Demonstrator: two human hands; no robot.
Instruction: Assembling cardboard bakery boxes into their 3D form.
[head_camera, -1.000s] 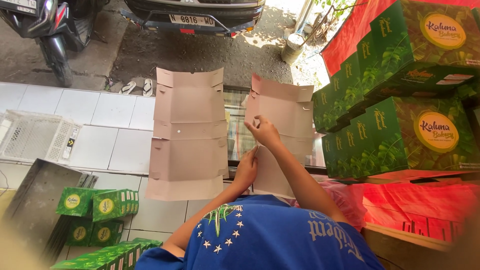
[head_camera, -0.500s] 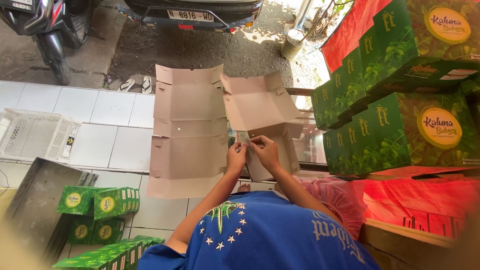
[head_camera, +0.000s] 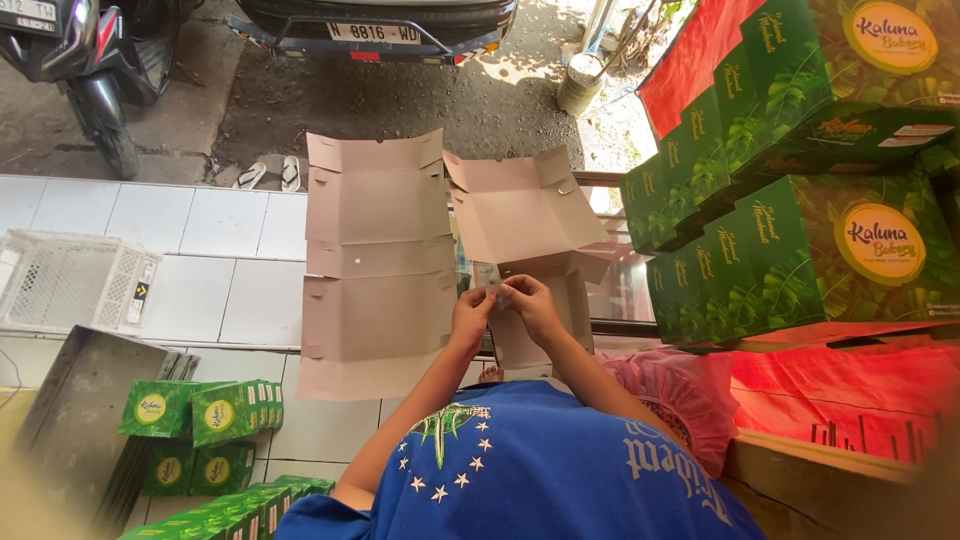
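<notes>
My left hand (head_camera: 470, 318) and my right hand (head_camera: 530, 303) meet in front of my blue shirt, both pinching a small flap at the near edge of a partly folded brown cardboard box (head_camera: 525, 215). Its lid panel stands tilted up and away from me, with side flaps bent in. Just to the left lies a flat, unfolded box blank (head_camera: 375, 260) of the same brown card, touching neither hand.
Stacks of green printed boxes (head_camera: 800, 230) rise at the right over red cloth (head_camera: 850, 385). Smaller green boxes (head_camera: 200, 415), a metal tray (head_camera: 80, 410) and a white crate (head_camera: 65, 280) sit at the left. A motorbike (head_camera: 90, 60), a car bumper (head_camera: 380, 25) and sandals (head_camera: 270, 172) lie beyond.
The box was held up flat by my right hand. It has since been folded, its lid panel tipped back, and both hands have come together on the near flap.
</notes>
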